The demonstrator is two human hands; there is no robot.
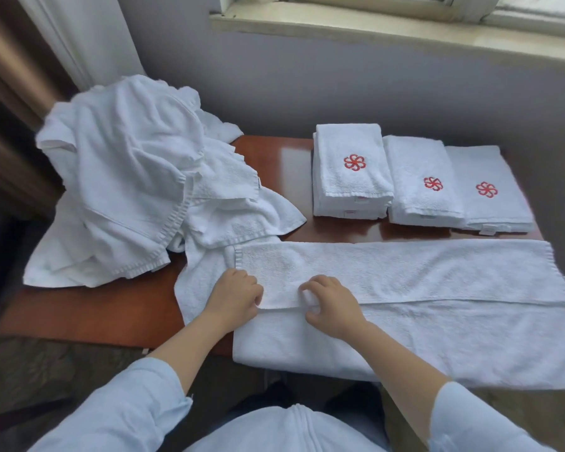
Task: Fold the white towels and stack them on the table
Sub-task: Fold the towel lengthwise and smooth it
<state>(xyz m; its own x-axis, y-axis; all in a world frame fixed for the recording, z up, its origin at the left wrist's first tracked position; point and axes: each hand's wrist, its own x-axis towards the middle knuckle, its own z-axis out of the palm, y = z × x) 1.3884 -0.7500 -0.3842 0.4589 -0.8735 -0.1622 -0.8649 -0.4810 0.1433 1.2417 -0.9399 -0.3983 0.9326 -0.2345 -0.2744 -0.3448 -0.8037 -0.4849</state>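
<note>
A long white towel (421, 288) lies across the near side of the brown table (105, 314), its far half folded lengthwise over the near half. My left hand (234, 296) pinches the left corner of the folded flap. My right hand (331, 308), fingers curled, pinches the flap's near edge a little further right. A heap of unfolded white towels (128, 184) sits at the table's left. At the back right stand three piles of folded towels with red flower emblems: one (349, 171), a second (419, 181) and a third (490, 190).
A grey wall and a window sill (372, 24) rise behind the table. A white curtain (79, 34) hangs at the back left. The long towel's near edge hangs over the table's front edge by my lap.
</note>
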